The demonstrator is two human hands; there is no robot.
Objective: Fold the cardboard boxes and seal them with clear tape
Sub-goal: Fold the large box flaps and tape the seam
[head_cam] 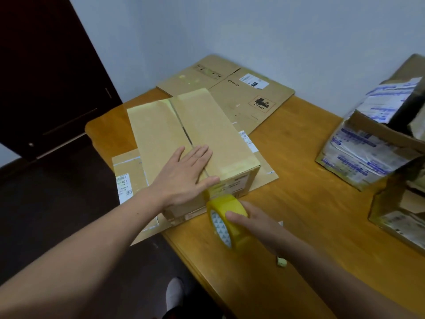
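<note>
Box (195, 134) sits near the front left corner of the surface (299, 203), on top of a flattened sheet (264, 178) that pokes out on both sides. Its two top flaps are shut and meet along a centre seam. I have my left hand (184, 173) spread flat on that seam at the near end, fingers together, clamped on nothing; I judge it is there to pin the flaps down so they do not spring up while the tape goes on.

My right hand (257, 222) has its grip closed around the tape roll (226, 219), held just off the box's near face, low and close to the seam's end. A yellowish strip seems to run from the roll up to the box edge under my left thumb (blur makes it hard to be sure it has stuck). Holding the roll low there makes sense: the tape has to start on the side wall before it is drawn over the top.

By my reading, sealing of this box is only beginning; most of the seam looks bare.

More flattened cardboard (230, 90) lies at the back against the wall, and a battered box (368, 153) covered in printed tape stands well apart at the right. A small scrap (281, 261) lies near my right wrist.
</note>
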